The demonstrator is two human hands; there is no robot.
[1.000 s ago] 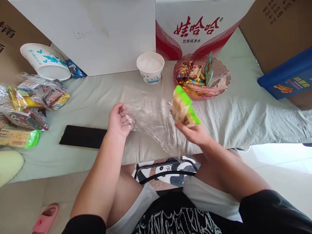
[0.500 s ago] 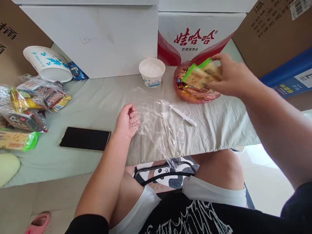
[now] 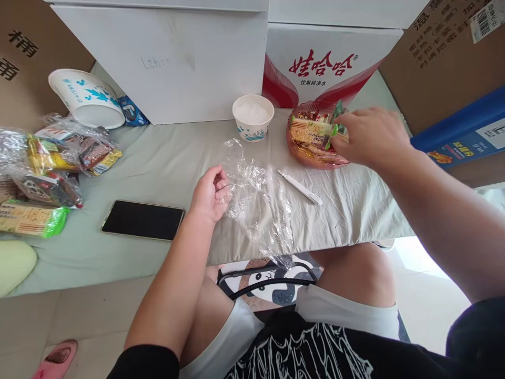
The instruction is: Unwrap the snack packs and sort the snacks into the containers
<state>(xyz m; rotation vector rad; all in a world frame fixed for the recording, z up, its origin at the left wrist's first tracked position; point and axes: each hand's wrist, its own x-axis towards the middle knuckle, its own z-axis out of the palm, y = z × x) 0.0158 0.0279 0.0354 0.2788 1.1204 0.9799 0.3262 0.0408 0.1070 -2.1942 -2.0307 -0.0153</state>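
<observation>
My right hand is over the pink glass bowl at the back right, its fingers closed on the green end of a biscuit packet. That packet lies across the other wrapped snacks in the bowl. The fingertips are partly hidden behind the hand. On the cloth at the middle, my left hand is curled with its fingers closed on the edge of a crumpled clear plastic bag, which hangs over the front edge. A white utility knife lies just right of the bag.
A paper cup stands left of the bowl. A black phone lies left of my left arm. Bagged snacks, a biscuit packet and a tipped paper bucket are at the left. White boxes line the back.
My right hand has lowered the biscuit packet into the bowl, where it now lies flatter. The left hand stays by the plastic bag, and the view has shifted slightly.
</observation>
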